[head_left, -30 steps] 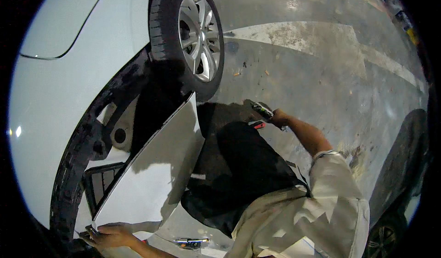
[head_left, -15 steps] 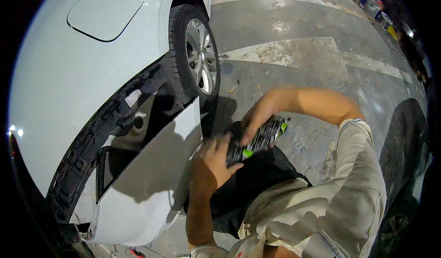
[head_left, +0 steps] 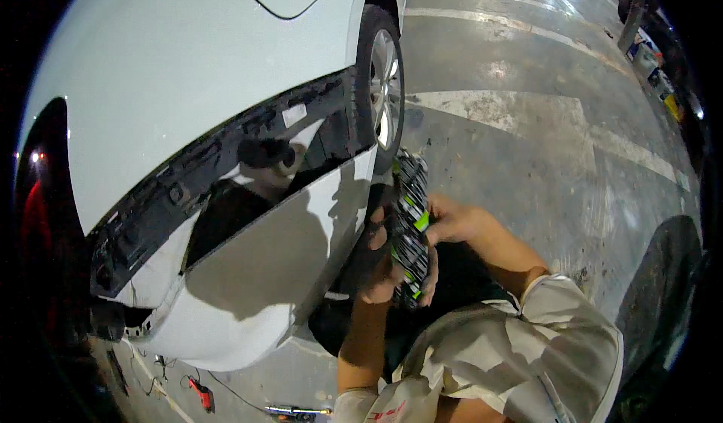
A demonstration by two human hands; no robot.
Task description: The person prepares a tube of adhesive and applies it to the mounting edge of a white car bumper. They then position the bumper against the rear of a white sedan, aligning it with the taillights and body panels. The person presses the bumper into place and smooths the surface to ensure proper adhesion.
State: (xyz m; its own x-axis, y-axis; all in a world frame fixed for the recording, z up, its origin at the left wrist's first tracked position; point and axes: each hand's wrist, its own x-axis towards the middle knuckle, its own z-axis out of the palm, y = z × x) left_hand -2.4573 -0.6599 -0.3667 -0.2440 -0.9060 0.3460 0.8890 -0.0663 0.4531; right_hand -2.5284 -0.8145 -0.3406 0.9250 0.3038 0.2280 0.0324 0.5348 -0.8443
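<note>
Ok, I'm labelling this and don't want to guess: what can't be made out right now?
In the head view:
Patterned package: its far side, turned from the camera.
Left hand and right hand: some fingers, hidden by the patterned package.
White car: part of its body, cut off by the top edge.
Red item on the floor: too small to identify.

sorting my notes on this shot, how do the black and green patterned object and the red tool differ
The patterned object is black, white and bright green; the red tool is mostly red.
The patterned object is held between the left hand and right hand; the red tool lies on the floor.
The patterned object looks much larger in view than the red tool.
Both are longer than wide.
</note>
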